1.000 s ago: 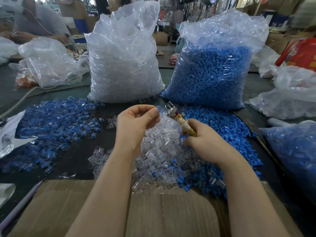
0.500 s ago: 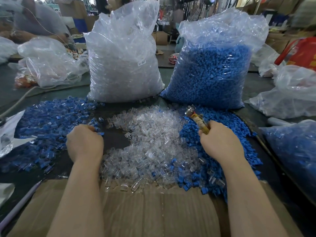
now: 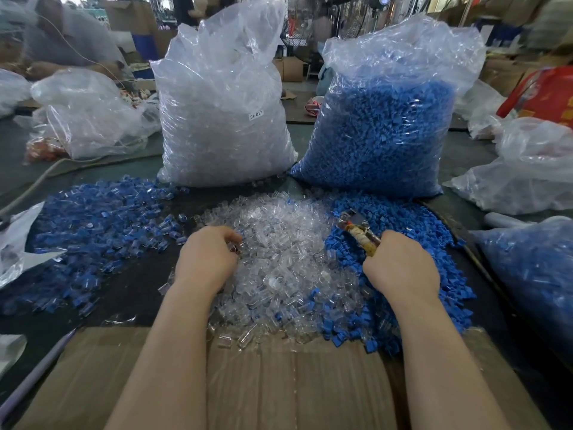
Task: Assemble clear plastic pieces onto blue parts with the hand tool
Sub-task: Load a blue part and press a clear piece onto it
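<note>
Fingers of the left hand (image 3: 207,259) curl down into the near-left edge of the heap of clear plastic pieces (image 3: 279,262); whether they pinch one cannot be told. The right hand (image 3: 401,265) grips the hand tool (image 3: 359,232), fingers wrapped round its tape-bound, yellowish handle. Its long axis runs up and to the left, metal head lying over the loose blue parts (image 3: 418,231) on the dark counter (image 3: 130,283). The clear pieces are small, glossy, tube-like shells; the blue parts are small, matte and blocky. Behind stand two crinkled plastic sacks, the clear-piece sack (image 3: 223,113) labelled "SJ-017" and the blue-part sack (image 3: 384,135). Left lies a spread of joined blue-and-clear pieces (image 3: 93,218). Corrugated cardboard (image 3: 279,383) lies nearest.
</note>
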`<state>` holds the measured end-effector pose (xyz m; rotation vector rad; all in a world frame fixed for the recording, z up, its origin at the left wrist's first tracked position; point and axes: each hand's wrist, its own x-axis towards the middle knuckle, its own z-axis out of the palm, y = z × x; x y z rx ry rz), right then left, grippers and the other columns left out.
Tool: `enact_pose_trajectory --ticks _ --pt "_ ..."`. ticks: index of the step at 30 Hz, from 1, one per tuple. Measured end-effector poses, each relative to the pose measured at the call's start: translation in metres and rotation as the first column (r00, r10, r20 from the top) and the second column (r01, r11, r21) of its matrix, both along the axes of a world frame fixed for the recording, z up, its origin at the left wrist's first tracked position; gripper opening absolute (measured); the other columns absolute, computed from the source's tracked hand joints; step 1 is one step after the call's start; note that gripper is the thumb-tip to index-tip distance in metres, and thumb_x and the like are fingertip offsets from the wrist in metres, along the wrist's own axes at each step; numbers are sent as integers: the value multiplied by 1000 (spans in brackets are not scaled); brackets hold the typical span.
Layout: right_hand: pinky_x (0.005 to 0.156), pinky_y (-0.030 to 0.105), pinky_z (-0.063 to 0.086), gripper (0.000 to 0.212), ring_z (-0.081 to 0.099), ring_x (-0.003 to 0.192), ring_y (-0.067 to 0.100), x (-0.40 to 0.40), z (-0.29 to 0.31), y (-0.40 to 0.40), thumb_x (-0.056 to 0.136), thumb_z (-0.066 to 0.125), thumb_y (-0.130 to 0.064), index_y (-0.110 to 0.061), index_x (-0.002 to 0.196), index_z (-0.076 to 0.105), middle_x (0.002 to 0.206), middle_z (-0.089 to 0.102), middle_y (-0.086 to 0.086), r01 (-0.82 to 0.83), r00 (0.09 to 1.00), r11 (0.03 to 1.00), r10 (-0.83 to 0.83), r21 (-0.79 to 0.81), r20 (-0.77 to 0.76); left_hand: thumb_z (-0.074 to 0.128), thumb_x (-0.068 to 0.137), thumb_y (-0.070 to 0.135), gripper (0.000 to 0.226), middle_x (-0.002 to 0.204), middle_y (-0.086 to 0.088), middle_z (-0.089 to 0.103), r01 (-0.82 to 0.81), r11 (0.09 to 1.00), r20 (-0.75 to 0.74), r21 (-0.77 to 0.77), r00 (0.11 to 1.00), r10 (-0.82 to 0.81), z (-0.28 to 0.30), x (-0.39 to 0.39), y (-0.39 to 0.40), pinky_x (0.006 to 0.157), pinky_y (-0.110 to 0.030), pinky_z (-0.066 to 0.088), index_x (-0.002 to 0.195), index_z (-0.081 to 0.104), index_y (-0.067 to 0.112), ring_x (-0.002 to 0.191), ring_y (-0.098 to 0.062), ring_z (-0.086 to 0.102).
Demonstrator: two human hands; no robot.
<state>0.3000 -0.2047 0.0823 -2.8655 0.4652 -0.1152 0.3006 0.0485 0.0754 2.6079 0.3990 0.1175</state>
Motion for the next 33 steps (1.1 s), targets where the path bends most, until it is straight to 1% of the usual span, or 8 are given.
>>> enact_pose_trajectory --ticks 2,5,7,11,15,24,29,33 --pt "45 28 29 14 47 60 20 0 -1 0 89 61 -23 -16 88 49 76 50 4 0 1000 1000 0 -6 5 69 89 10 22 101 1 67 -16 1000 8 -12 1000 16 1 -1 0 54 -23 43 97 71 30 64 -7 58" --pt "44 27 30 15 48 59 20 1 -1 0 89 62 -22 -16 84 48 75 51 4 4 1000 1000 -4 -7 11 74 86 17 10 92 1 70 -51 998 21 -47 998 52 2 -3 -1 64 -27 46 83 71 26 73 -12 62" --pt "44 27 29 14 48 59 19 1 -2 -1 89 62 -21 -16 85 49 75 51 3 -1 1000 1000 1 -10 12 76 85 23 7 81 3 69 -64 995 48 -83 997 68 5 -4 -3 58 -26 44 80 71 25 66 -10 62" --pt "45 28 28 13 47 60 19 1 -2 -2 89 60 -21 -16 88 49 78 49 3 -12 1000 1000 12 -12 5 77 83 29 5 79 10 67 -23 981 175 -194 983 58 11 -4 -10 59 -21 40 81 75 25 73 -3 58" --pt "46 29 30 22 47 61 19 1 0 -1 90 61 -22 -17 77 44 77 50 3 -8 999 1000 8 -14 -40 77 83 29 9 75 15 65 85 937 282 -339 959 15 20 -5 -29 60 -15 39 77 71 29 73 1 59" --pt "50 31 34 26 47 61 20 0 2 0 89 60 -19 -18 73 40 82 51 5 -7 998 1000 7 1 -64 71 90 25 8 71 7 69 222 822 265 -525 960 -90 22 -8 -67 50 -15 46 85 68 31 62 -3 63" --pt "45 28 30 23 48 58 20 -2 3 1 88 60 -15 -16 72 44 72 51 4 -15 999 1000 14 -24 -51 72 89 23 3 71 3 73 215 746 253 -630 965 -65 25 -10 -68 67 -28 60 86 73 24 72 -15 71" --pt "44 27 30 23 49 57 20 1 2 0 90 59 -19 -17 74 42 72 52 4 3 1000 1000 -3 -11 4 73 87 14 3 77 -4 74 188 631 220 -753 975 -27 26 -9 -67 64 -22 54 87 70 14 73 -15 72"
